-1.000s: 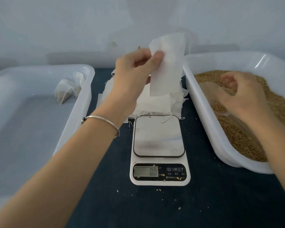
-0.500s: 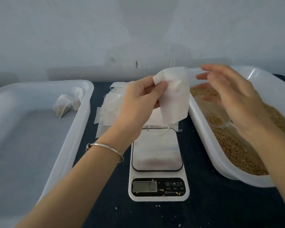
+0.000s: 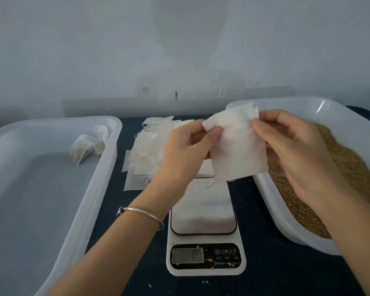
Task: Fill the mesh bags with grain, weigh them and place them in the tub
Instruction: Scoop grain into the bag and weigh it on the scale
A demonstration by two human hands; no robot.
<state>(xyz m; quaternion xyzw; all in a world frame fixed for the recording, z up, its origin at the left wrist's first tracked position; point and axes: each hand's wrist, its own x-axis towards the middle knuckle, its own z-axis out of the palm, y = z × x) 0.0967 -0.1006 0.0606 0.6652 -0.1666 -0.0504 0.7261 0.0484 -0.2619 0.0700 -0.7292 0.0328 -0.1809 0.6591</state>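
Small packing workstation: digital scale (image 3: 203,227), grain tub (image 3: 308,238), bare wall (image 3: 179,50).

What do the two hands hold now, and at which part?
One empty mesh bag, above the scale. The left hand pinches its upper left corner; the right hand pinches its upper right edge.

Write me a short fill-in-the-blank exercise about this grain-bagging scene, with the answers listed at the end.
1. Both hands pinch one empty mesh bag above the ____.
2. The tub on the person's right holds loose ____.
3. The filled bag lies in the far corner of the tub on the person's ____.
4. A silver bracelet circles the ____ wrist.

Answers: scale; grain; left; left
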